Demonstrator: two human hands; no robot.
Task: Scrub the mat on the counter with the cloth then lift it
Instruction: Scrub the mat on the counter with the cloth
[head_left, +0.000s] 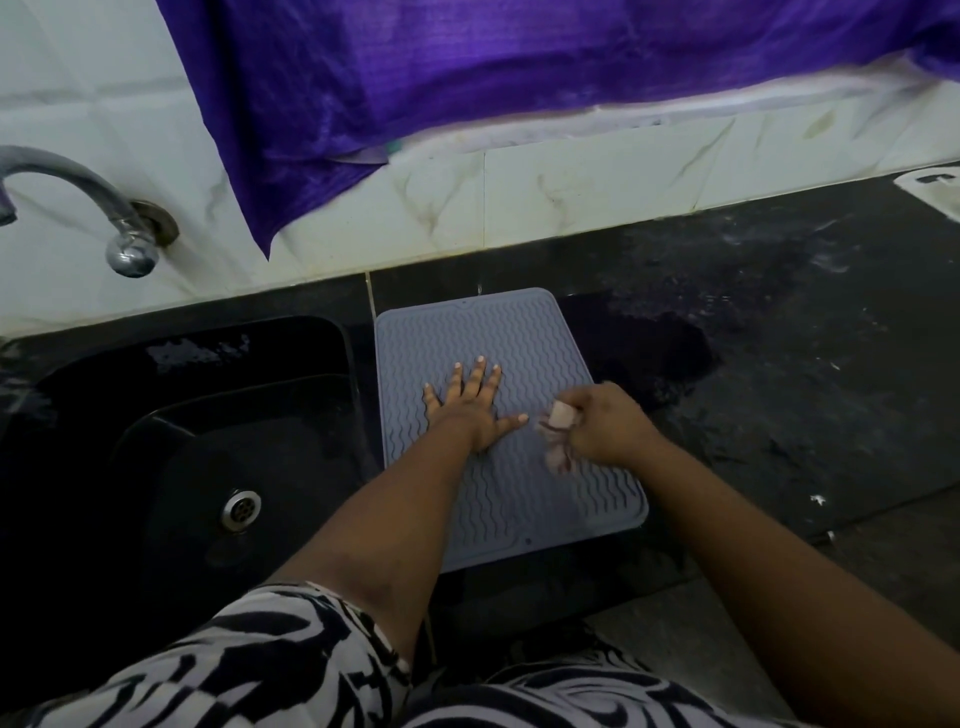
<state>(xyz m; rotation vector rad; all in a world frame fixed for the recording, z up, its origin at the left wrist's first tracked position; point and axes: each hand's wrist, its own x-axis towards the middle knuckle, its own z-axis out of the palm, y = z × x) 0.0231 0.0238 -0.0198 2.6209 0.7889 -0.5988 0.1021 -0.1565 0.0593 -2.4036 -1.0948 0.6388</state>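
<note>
Black stone counter carries the grey ribbed mat, which lies flat just right of the sink, its near edge reaching the counter's front. On the mat, the left hand presses flat with fingers spread, and the right hand grips a bunched cloth at the mat's right side. Hard strokes could slide the mat off the front edge or into the sink, should the left hand ease. Open counter lies right of the mat.
</note>
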